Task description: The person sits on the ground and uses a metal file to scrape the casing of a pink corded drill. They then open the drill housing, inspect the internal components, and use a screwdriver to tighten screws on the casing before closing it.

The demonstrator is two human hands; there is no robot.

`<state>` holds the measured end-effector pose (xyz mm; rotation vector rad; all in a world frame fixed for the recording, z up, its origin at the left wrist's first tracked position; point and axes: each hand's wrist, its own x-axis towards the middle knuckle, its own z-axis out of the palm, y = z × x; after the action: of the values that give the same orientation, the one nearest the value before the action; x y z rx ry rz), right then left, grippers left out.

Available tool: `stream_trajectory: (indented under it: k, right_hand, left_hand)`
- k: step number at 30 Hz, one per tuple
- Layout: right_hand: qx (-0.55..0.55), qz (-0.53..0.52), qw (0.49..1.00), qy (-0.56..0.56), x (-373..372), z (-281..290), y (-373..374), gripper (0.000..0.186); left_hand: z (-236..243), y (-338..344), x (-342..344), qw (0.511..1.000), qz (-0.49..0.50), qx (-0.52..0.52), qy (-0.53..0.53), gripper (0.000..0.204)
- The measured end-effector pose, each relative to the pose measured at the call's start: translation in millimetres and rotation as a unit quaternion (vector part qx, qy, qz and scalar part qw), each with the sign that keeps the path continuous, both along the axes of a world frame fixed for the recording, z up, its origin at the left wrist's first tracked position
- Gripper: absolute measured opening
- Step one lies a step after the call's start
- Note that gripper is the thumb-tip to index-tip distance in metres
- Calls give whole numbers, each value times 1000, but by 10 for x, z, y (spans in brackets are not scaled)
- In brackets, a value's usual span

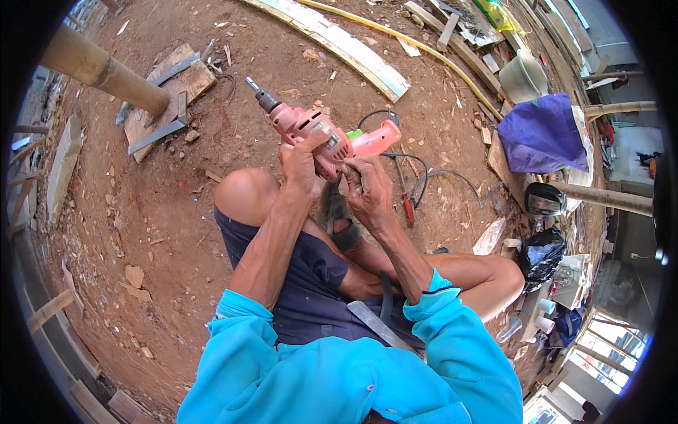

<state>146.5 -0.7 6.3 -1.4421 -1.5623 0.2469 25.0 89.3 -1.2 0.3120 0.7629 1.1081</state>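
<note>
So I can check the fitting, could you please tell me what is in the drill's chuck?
A short silver piece sticks out of the chuck on the drill; any part inside is covered, so it cannot be seen.

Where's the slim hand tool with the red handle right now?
In the head view, the slim red-handled hand tool lies right of centre on the brown dirt ground, just right of the person's right hand and beside the thin black cable.

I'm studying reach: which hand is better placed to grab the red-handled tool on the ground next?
Probably the right hand: it is nearer the red-handled tool, while the left hand, farther off, supports the drill.
</note>
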Motion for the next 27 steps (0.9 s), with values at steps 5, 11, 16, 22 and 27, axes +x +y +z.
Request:
stream_trajectory:
  k: [5, 11, 16, 22, 27]
  right_hand:
    - [26, -6, 999, -29, -30, -52, -10, 23]
    - [39, 17, 996, -83, -20, -76, -9, 30]
    - [55, 58, 987, -136, 60, -110, -70, 37]
    - [56, 94, 981, -160, 129, -78, -31, 41]
    - [47, 140, 969, -199, 188, -18, -50, 41]
  left_hand:
    - [98, -13, 9, 1000, 13, -15, -10, 39]
    - [4, 19, 12, 999, 18, -40, -16, 40]
    - [-23, 17, 26, 998, 30, -54, -22, 42]
    - [-63, 8, 36, 999, 23, -29, 8, 32]
    - [-90, 15, 33, 999, 1, -34, 8, 31]
